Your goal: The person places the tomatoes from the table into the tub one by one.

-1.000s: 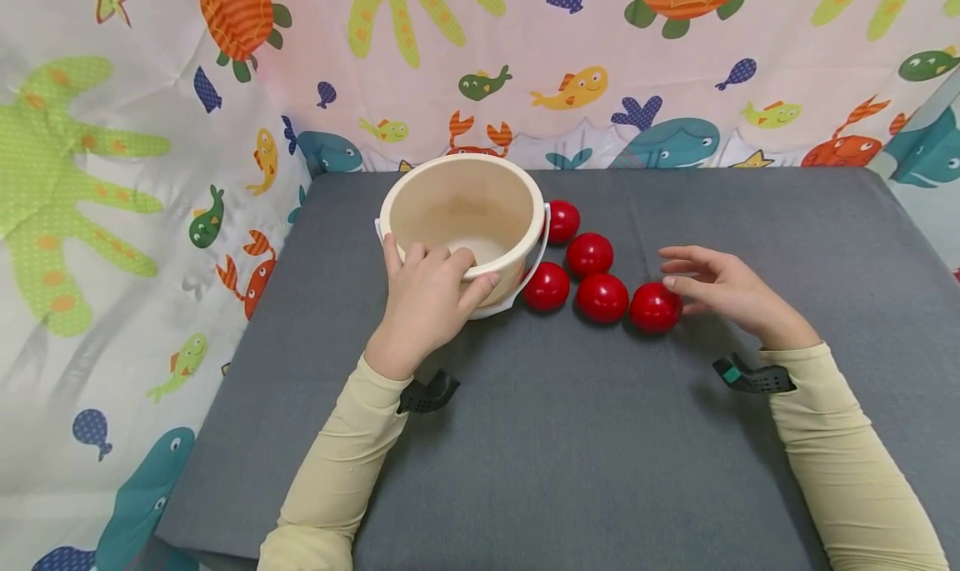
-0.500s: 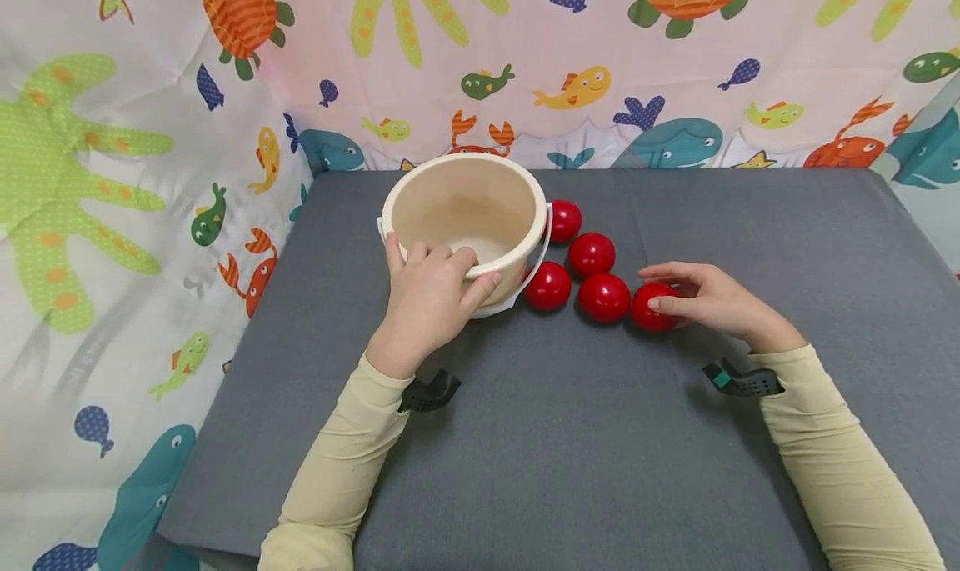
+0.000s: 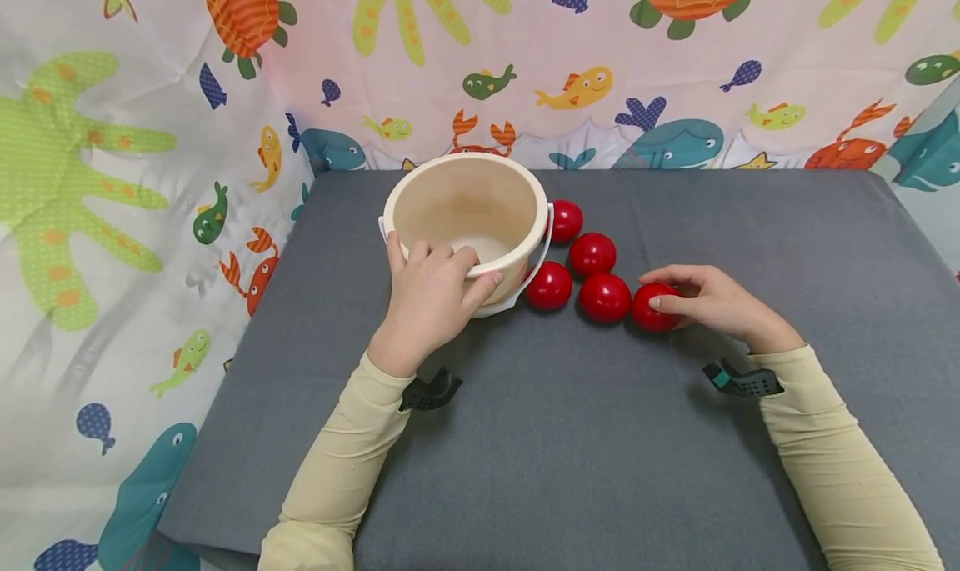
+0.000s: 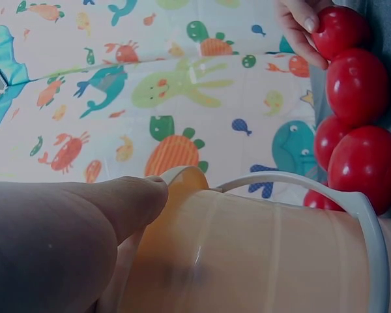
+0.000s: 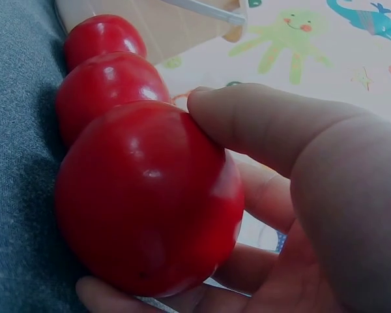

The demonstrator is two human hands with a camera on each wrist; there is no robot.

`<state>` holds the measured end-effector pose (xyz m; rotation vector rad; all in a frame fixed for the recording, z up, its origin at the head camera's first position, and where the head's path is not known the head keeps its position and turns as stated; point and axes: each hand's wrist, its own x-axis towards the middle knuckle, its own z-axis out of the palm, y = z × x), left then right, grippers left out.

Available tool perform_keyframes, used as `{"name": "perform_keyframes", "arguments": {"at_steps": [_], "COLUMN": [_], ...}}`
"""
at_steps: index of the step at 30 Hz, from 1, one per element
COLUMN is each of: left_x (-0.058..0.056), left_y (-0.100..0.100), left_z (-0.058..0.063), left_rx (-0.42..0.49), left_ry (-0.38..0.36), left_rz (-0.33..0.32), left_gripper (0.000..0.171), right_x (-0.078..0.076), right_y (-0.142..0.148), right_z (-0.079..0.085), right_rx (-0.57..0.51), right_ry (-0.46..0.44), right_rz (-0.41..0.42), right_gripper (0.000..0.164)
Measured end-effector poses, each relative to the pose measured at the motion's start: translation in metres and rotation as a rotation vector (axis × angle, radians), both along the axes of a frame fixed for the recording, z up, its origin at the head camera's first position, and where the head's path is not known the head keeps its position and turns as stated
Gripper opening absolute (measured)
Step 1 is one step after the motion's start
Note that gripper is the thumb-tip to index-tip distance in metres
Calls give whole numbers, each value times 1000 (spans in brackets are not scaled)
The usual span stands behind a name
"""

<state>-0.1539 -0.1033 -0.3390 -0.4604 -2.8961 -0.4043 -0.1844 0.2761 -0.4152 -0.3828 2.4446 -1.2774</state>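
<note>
A cream bucket (image 3: 517,275) with a white handle stands on the grey table, its inside bare where I can see it. My left hand (image 3: 427,308) grips the near rim, fingers over the edge and thumb outside. To the right, my right hand (image 3: 716,304) holds the rightmost red ball (image 3: 652,308) between thumb and fingers; that ball still sits on the cloth. In the right wrist view the thumb lies on top of the ball (image 5: 150,202) and the fingers curve beneath and behind it. Several other red balls (image 3: 603,298) lie between this one and the bucket.
Grey cloth covers the table (image 3: 570,438). A curtain (image 3: 420,96) printed with sea animals hangs along the back and left sides. One ball (image 3: 566,221) is partly hidden behind the bucket's handle. Each wrist carries a black camera mount (image 3: 431,390).
My right hand has moved left onto the rightmost ball and closed its thumb and fingers around it. The left hand and the bucket have stayed in place.
</note>
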Motion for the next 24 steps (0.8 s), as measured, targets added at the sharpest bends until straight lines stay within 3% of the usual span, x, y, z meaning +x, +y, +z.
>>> {"name": "perform_keyframes", "arguments": {"at_steps": [14,24], "left_x": [-1,0], "left_y": [1,0], "left_z": [1,2], "left_rx": [4,-3], "left_ry": [-8,-11], "left_rz": [-7,-3], "left_gripper": [35,36], "right_x": [1,1], "right_y": [2,7], "right_z": [1,12], "right_rx": [-14,-30], "right_ry": [17,9], "right_rz": [-14,-73], "right_gripper": [42,46]}}
